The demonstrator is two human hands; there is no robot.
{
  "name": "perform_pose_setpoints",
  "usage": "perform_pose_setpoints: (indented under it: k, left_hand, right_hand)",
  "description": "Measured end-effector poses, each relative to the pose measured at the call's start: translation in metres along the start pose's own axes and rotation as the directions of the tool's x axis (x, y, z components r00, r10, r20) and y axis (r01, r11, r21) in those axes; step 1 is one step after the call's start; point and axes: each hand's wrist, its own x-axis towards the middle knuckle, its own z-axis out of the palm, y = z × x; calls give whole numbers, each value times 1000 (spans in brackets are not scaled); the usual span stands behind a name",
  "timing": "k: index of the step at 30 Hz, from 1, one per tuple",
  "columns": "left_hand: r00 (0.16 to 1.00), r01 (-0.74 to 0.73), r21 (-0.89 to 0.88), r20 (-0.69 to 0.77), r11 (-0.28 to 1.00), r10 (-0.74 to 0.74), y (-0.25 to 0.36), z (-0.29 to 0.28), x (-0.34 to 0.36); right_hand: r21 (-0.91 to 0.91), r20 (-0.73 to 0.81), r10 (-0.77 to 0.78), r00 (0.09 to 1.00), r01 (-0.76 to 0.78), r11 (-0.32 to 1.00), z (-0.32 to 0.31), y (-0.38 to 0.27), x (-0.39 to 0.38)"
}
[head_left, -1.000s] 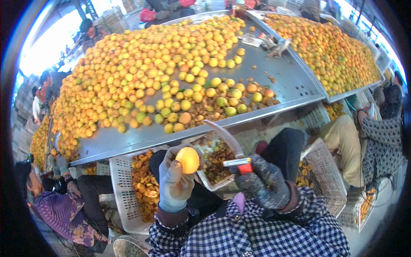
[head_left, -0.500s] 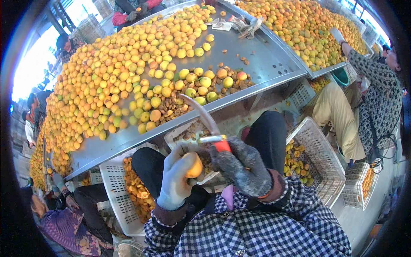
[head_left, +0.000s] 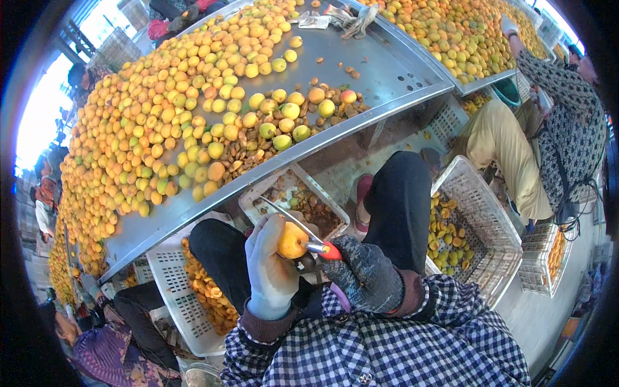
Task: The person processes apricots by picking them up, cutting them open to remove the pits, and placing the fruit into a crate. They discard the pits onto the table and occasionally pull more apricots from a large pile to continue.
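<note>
My left hand [head_left: 265, 274], in a pale glove, is closed round an orange-yellow apricot [head_left: 291, 240] above my lap. My right hand [head_left: 369, 276], in a dark grey glove, grips a knife [head_left: 332, 251] by its red handle. The curved blade lies against the apricot and points up and to the left. Between my knees, below the hands, is a white tray [head_left: 334, 208] with brown pits and scraps in it. In front, the metal table [head_left: 380, 61] carries a large heap of apricots [head_left: 155, 116] and a smaller pile of brown pits [head_left: 248, 155].
White crates of cut apricots stand at my left [head_left: 169, 290] and right [head_left: 496, 232]. A co-worker in a patterned top [head_left: 561, 122] sits at the right, reaching over a second table's heap. Other people work on the left and far side. A pale glove [head_left: 360, 22] lies on the table.
The knife has swung down from pointing up past the table edge, and its blade has come onto the apricot. My hands are closer together. The view has shifted slightly.
</note>
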Motion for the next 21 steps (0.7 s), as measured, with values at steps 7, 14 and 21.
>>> perform_pose_setpoints:
  k: [7,14,21]
  left_hand:
    - [986,-38,98,-160,995,53,5,11,-6]
    - [956,-156,221,-211,963,203,0,-6,1]
    - [917,-233,103,-307,967,254,4,-21,12]
  right_hand:
    - [-184,38,-4,999,11,983,8,-7,6]
    - [-469,82,70,994,-23,883,20,-21,18]
    - [-487,156,51,986,32,873,36,-21,42]
